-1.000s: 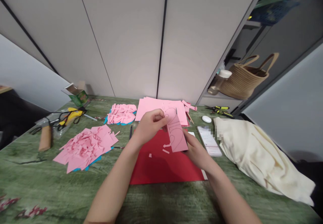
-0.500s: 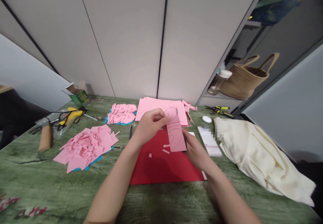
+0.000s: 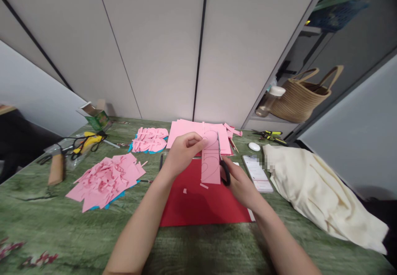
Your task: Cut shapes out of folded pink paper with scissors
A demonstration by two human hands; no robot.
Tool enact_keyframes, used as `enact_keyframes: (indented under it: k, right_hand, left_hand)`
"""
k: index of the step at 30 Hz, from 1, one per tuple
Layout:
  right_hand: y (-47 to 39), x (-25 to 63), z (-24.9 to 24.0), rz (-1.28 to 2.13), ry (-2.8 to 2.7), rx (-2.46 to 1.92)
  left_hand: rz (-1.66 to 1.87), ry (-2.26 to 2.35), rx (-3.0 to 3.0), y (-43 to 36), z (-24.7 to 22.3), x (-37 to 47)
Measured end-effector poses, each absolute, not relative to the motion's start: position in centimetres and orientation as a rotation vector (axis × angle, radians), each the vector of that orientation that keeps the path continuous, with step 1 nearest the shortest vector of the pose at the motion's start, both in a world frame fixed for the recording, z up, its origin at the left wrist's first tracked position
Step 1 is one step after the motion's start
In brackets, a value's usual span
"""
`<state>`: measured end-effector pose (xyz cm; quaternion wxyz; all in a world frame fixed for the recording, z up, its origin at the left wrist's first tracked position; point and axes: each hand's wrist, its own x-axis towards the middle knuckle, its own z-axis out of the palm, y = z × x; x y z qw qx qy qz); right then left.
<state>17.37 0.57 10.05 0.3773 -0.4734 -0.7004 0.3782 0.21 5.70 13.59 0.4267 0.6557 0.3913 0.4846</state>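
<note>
My left hand (image 3: 185, 151) pinches the upper left part of a pink paper strip (image 3: 211, 167) marked with drawn curves. My right hand (image 3: 238, 183) grips black-handled scissors (image 3: 225, 173), whose blades point away from me along the strip's right edge. Beneath both hands lies a red sheet (image 3: 204, 209) with small pink scraps on it. Pink sheets (image 3: 186, 132) are stacked behind my hands. To the left are a heap of pink cuttings (image 3: 108, 180) and cut pink shapes (image 3: 150, 139) over blue pieces.
A phone (image 3: 257, 173), a white mouse (image 3: 254, 147) and cream cloth (image 3: 319, 192) lie on the right, with yellow-black pliers (image 3: 273, 136) behind. A yellow tool (image 3: 88, 140) and an opened box (image 3: 96, 118) are at the left. Cabinet doors (image 3: 155, 51) rise behind the table.
The pink strip has turned upright and shifted slightly left at its lower end. The scissors' black handle now shows in my right hand. A pink sliver below the strip is out of sight.
</note>
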Motion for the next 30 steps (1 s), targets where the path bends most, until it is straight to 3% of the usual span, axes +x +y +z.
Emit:
enact_keyframes:
  k: [30]
  right_hand:
    - [0.33, 17.08, 9.99, 1.004, -1.731, -1.221]
  left_hand:
    - [1.143, 1.045, 1.737, 5.45, 13.83, 0.0]
